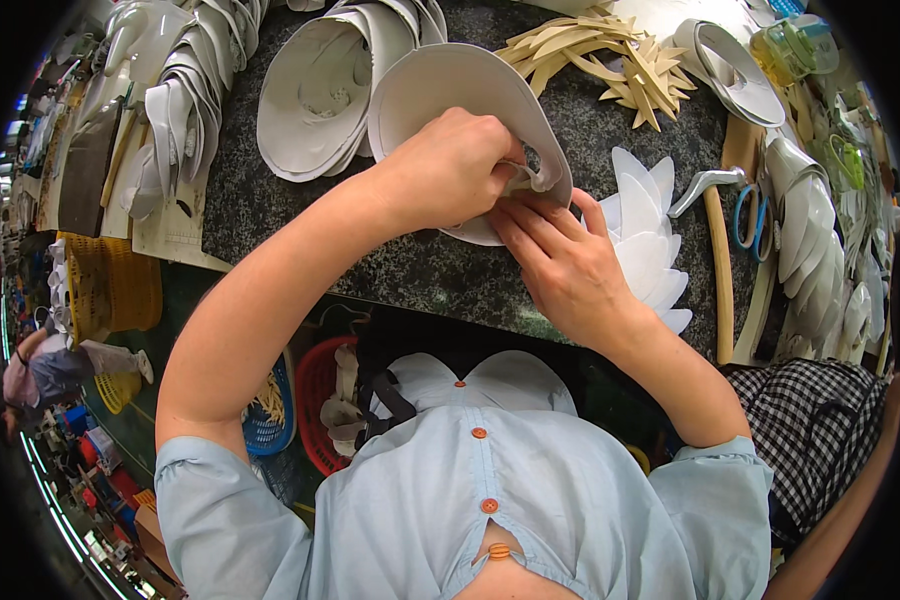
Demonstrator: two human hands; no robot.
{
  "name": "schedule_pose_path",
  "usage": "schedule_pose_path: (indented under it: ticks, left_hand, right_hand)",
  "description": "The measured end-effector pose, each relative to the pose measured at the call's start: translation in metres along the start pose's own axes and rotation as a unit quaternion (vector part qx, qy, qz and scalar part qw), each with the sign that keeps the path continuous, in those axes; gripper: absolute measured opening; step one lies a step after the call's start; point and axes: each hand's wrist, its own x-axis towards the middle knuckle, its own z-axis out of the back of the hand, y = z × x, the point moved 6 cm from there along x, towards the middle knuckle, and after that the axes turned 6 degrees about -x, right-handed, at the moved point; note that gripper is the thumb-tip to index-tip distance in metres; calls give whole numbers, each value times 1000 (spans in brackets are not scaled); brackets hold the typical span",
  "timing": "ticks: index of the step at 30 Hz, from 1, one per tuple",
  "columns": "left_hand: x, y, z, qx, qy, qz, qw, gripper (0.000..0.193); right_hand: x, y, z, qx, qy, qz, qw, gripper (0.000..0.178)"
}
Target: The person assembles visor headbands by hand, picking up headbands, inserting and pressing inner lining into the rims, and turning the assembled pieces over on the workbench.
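A curved white piece of sheet material, which looks like a shoe upper, is raised over the dark speckled worktop. My left hand reaches across its inner side, fingers closed in a pinch at the edge of its opening. Below and to the right, my right hand grips the lower edge, its thumb and fingers pressed against the material. The two hands nearly touch; what lies between the fingertips is mostly hidden. Just right of my right hand, a fan of thin white pointed pieces lies on the worktop.
Nested white uppers stand at the far left. Beige strips lie at the back. A hammer and blue-handled scissors are at the right, beside more stacked white pieces. A red basket sits below the worktop's edge.
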Motion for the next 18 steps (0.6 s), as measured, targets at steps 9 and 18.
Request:
schedule_pose_path:
  ticks: [9,18]
  left_hand:
    - [-19,-21,-15,57,58,-44,996,19]
    - [-63,-33,-94,412,-24,-145,899,52]
  right_hand:
    - [-6,-6,-5,18,43,-35,998,43]
    - [-29,-12,32,167,-182,46,968,26]
